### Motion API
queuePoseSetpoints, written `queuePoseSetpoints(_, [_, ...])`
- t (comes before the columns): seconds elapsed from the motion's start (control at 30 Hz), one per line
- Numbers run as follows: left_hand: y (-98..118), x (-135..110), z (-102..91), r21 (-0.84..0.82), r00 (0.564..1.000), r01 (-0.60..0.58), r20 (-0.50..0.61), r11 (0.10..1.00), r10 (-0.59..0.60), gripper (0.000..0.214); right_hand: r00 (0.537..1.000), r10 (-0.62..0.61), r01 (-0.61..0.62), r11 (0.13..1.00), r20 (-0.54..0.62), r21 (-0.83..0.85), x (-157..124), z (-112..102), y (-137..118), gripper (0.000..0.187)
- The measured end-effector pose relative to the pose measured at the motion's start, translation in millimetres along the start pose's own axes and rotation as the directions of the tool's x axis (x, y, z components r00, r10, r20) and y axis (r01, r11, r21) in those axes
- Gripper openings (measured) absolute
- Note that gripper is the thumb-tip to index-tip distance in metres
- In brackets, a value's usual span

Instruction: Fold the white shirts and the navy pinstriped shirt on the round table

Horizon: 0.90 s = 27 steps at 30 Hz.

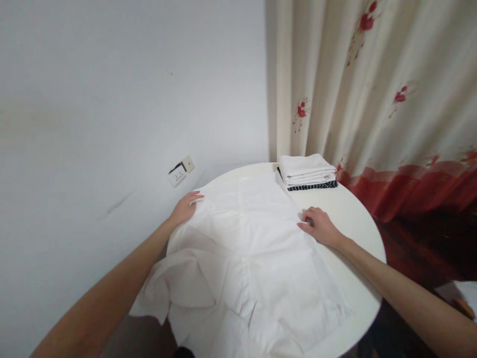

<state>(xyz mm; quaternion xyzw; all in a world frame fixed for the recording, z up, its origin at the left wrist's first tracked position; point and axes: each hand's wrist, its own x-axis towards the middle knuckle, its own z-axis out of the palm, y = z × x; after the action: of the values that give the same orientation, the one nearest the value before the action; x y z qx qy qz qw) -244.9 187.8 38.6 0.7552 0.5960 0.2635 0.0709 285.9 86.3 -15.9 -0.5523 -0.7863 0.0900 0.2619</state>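
Open tabletop (328,203) lies between right hand (321,227) and blocking folded stack (307,170).

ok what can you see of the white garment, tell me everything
The white garment is plain, thin-looking fabric with a seam line down its middle. Its far part lies nearly flat on the white table; its near part is rumpled, with loose folds hanging past the tabletop. The left hand touches its left edge, the right hand its right edge. Its exact type is unclear.

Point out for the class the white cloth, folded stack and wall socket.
White cloth (257,246), head view: middle of its fabric.
Folded stack (308,168), head view: its white top.
Wall socket (177,175), head view: its slotted plate.
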Motion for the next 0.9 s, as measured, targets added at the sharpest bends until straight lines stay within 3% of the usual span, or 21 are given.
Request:
queuePoseSetpoints(0.07, [17.7, -8.9, 13.0, 0.051, 0.991, -0.092, 0.102, 0.994, 0.086, 0.053, 1.0, -0.01, 0.01, 1.0, -0.002, -0.007, 0.0, 3.2, 3.1, 0.026])
queuePoseSetpoints(0.13, [35.9, -22.3, 30.3, 0.083, 0.937, -0.186, 0.315, 0.979, 0.151, 0.058, 1.0, -0.019, 0.019, 1.0, -0.006, -0.005, 0.1, 6.1, 7.4, 0.027])
queuePoseSetpoints(0.17, [43.4, -29.0, 38.8, 0.114, 0.908, -0.195, 0.397, 0.974, 0.135, 0.061, 1.0, -0.022, 0.022, 1.0, -0.009, -0.001, 0.0, 6.8, 9.4, 0.027])
queuePoseSetpoints(0.23, [52.6, -39.2, 52.3, 0.18, 0.886, -0.182, 0.456, 0.967, 0.082, 0.066, 0.999, -0.03, 0.03, 0.999, -0.015, 0.014, -0.8, 5.5, 11.2, 0.027])
queuePoseSetpoints(0.33, [52.1, -43.5, 60.8, 0.244, 0.93, -0.128, 0.367, 0.961, 0.031, 0.064, 0.993, -0.095, 0.098, 0.994, -0.072, 0.037, -2.3, -2.2, 1.7, 0.028])
queuePoseSetpoints(0.43, [44.1, -39.4, 62.0, 0.294, 0.965, -0.079, 0.264, 0.953, -0.001, 0.062, 0.974, -0.195, 0.195, 0.981, -0.119, -0.011, -3.2, -5.7, -26.0, 0.036])
queuePoseSetpoints(0.53, [39.5, -35.6, 63.8, 0.356, 0.963, -0.051, 0.267, 0.933, -0.049, 0.061, 0.96, -0.277, 0.275, 0.959, -0.025, -0.074, -5.6, 5.6, -58.9, 0.045])
queuePoseSetpoints(0.63, [39.1, -35.3, 66.6, 0.406, 0.966, -0.018, 0.244, 0.914, -0.089, 0.061, 0.934, -0.337, 0.348, 0.932, 0.117, -0.096, -12.1, 23.5, -75.2, 0.056])
queuePoseSetpoints(0.73, [39.4, -36.0, 68.1, 0.427, 0.969, 0.004, 0.222, 0.904, -0.109, 0.061, 0.937, -0.297, 0.324, 0.936, 0.182, -0.14, -21.8, 31.7, -67.6, 0.064])
queuePoseSetpoints(0.9, [38.1, -34.9, 69.4, 0.445, 0.965, -0.012, 0.241, 0.896, -0.107, 0.062, 0.967, -0.193, 0.227, 0.948, 0.163, -0.224, -40.9, 21.4, -35.3, 0.067])
